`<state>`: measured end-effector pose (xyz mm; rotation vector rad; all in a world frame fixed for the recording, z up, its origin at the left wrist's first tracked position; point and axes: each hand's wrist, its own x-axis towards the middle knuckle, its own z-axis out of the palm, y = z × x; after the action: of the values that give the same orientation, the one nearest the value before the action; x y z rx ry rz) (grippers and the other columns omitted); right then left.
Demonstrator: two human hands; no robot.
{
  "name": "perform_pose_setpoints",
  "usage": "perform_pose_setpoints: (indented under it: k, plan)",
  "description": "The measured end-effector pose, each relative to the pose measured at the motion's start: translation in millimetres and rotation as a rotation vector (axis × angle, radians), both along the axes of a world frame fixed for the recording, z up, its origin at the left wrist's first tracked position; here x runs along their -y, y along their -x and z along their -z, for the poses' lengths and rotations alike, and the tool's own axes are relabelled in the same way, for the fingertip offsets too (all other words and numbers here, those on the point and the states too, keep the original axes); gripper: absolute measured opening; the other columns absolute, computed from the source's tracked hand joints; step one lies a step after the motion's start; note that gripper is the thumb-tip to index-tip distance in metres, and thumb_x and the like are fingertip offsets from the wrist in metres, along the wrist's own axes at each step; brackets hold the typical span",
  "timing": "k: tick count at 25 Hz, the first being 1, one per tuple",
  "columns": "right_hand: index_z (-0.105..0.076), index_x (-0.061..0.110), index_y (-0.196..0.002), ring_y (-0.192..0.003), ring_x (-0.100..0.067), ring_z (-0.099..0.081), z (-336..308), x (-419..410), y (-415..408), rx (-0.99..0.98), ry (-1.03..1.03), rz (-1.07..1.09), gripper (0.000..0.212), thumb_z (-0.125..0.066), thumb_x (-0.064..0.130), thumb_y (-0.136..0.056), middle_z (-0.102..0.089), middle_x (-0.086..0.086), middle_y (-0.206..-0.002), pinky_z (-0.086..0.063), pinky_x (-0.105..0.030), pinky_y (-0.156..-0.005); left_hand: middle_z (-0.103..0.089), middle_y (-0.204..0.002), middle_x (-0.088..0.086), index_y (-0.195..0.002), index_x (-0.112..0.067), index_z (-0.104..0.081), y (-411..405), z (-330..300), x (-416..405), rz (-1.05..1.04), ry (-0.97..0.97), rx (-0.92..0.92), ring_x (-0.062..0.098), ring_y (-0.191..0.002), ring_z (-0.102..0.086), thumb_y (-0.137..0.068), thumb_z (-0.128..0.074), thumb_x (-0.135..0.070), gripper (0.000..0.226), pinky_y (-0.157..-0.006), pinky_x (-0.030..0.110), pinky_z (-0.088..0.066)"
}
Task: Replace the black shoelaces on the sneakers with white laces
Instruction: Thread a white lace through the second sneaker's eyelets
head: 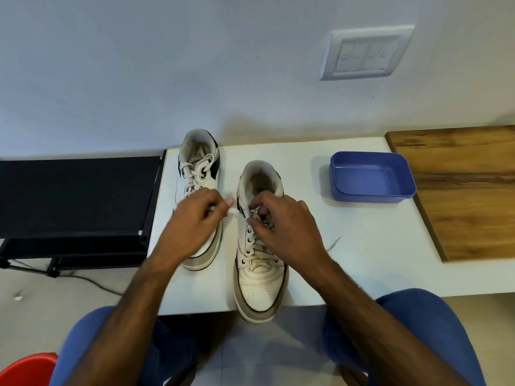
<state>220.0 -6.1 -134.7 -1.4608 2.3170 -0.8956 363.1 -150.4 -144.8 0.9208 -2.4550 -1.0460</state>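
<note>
Now our left hand (195, 218) pinches the white lace (233, 211), drawn sideways from the upper eyelets under our right hand (281, 221), which grips the right sneaker (259, 285), lying lengthwise away from us.

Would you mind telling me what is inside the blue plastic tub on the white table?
Nothing shows inside the blue plastic tub: its bare blue floor is visible nearly all over. Only a strip just behind the near wall is hidden from this angle.
</note>
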Motion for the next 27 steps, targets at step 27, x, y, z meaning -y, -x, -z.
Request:
perform_pose_setpoints:
  k: [27]
  plan:
    - [-0.061, 0.027, -0.111, -0.093, -0.017, -0.062, -2, -3, 14, -0.105, -0.054, -0.147, 0.019, -0.066, 0.034, -0.094, -0.070, 0.011, -0.096, -0.041, -0.041, -0.087, -0.032, -0.057, 0.001, -0.066, -0.022, -0.056, -7, -42, 2, -0.141, -0.633, -0.678, 0.018, -0.052, -0.028, -0.088, -0.068, -0.049, 0.037, -0.049, 0.030, -0.029]
